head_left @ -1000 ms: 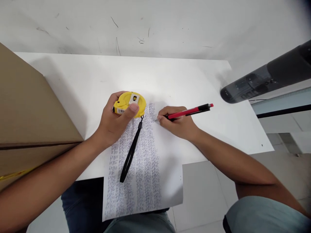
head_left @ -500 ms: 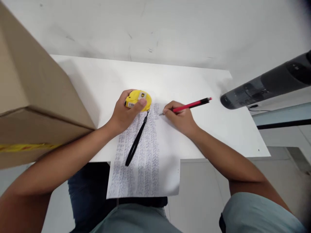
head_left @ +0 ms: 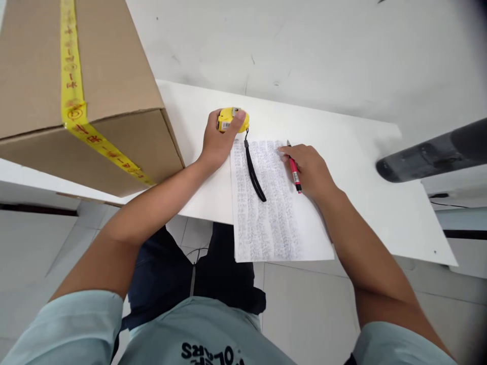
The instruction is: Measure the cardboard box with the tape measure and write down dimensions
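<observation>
My left hand (head_left: 221, 139) is closed around a yellow tape measure (head_left: 232, 120), thumb on top, just beyond the paper's upper left edge. From the tape measure a black wrist strap (head_left: 254, 172) hangs down across the sheet. The paper (head_left: 315, 243) is covered in columns of small handwriting and sticks out past the table's front edge. At its upper right lies my right hand (head_left: 310, 170), holding a red pen (head_left: 294, 170) with the tip pointing away from me and the barrel along the fingers. The index finger reaches onto the written columns.
A large cardboard box (head_left: 125, 137) with yellow printed tape stands on the left of the white table (head_left: 361, 203). A dark cylinder (head_left: 429, 154) leans in from the right. The wall (head_left: 304, 56) runs behind the table.
The view has swung left, showing more of the box. In my right hand the pen has turned from a writing hold to tip away. The paper overhangs the table edge less.
</observation>
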`<control>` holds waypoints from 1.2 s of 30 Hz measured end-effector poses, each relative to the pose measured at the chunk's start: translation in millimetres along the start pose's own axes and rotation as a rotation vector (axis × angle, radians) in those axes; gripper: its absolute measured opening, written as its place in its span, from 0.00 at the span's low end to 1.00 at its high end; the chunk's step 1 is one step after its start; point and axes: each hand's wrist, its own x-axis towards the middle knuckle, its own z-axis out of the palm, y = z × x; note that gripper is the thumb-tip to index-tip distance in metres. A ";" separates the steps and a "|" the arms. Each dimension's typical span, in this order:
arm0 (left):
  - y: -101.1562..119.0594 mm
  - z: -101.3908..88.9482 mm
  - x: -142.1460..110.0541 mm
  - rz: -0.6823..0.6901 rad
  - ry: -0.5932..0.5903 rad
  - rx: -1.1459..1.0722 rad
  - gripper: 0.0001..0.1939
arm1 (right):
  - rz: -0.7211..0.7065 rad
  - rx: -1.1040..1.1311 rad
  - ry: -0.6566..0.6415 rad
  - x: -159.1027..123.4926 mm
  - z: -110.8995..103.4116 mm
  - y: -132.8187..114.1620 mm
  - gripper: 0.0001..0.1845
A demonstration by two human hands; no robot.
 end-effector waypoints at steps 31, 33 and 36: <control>1.8 -9.8 4.3 0.087 0.043 0.107 0.33 | 0.591 0.321 0.453 17.2 -29.9 12.3 0.17; 2.0 -9.5 3.2 0.089 0.029 0.112 0.34 | 0.649 0.297 0.473 16.9 -31.7 14.5 0.19; 1.5 -9.2 2.7 0.102 0.013 0.115 0.33 | 0.689 0.261 0.443 16.4 -35.8 14.2 0.20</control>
